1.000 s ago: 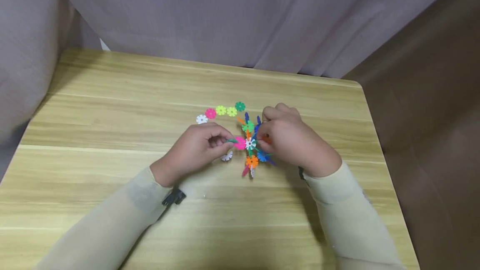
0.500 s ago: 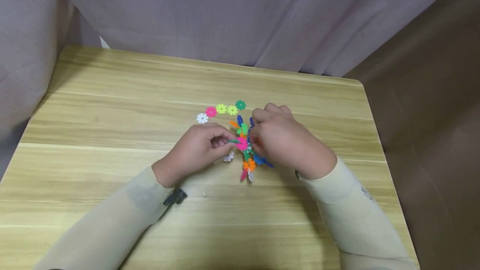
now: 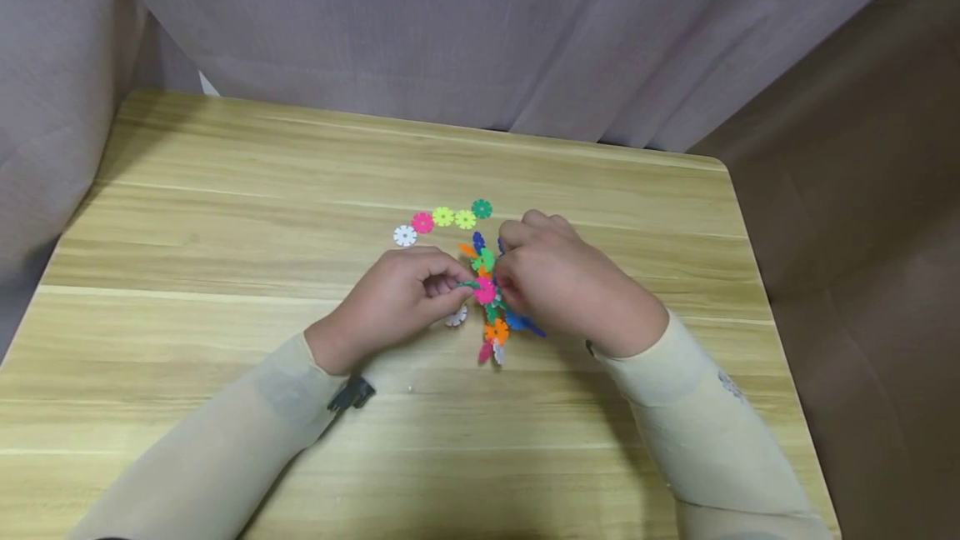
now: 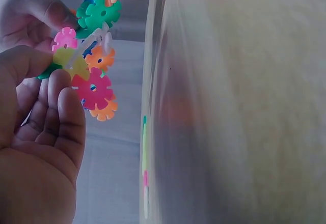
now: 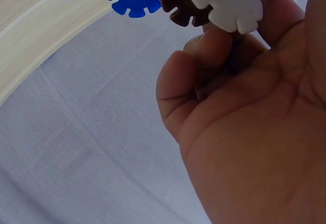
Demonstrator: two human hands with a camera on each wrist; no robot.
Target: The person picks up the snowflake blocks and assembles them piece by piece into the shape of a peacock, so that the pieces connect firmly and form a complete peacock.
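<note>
We judge that we are in the middle of adding a piece to the snowflake-disc cluster [image 3: 489,298], which sits just above the middle of the tabletop [image 3: 225,215], held between both hands. Our left hand [image 3: 393,298] has its grip pinched on a dark green disc [image 3: 467,282] at the cluster's left edge, thumb over curled fingers, and it touches the pink disc [image 4: 93,88] beside it. Our right hand [image 3: 558,277] grips the cluster from the right, its fingers curled round a white disc [image 5: 224,1] and the pieces behind it. The next move, as we see it, calls for lining the green disc's slot up with a slot on the cluster and pressing it in while the right hand keeps the whole thing steady. The cluster is a loose burr of slotted discs in pink, orange, green, blue, yellow and white, standing at angles to one another. On the far side, five loose discs [image 3: 442,218] lie flat in a curved row, and another white one [image 3: 455,317] lies near the left hand.
</note>
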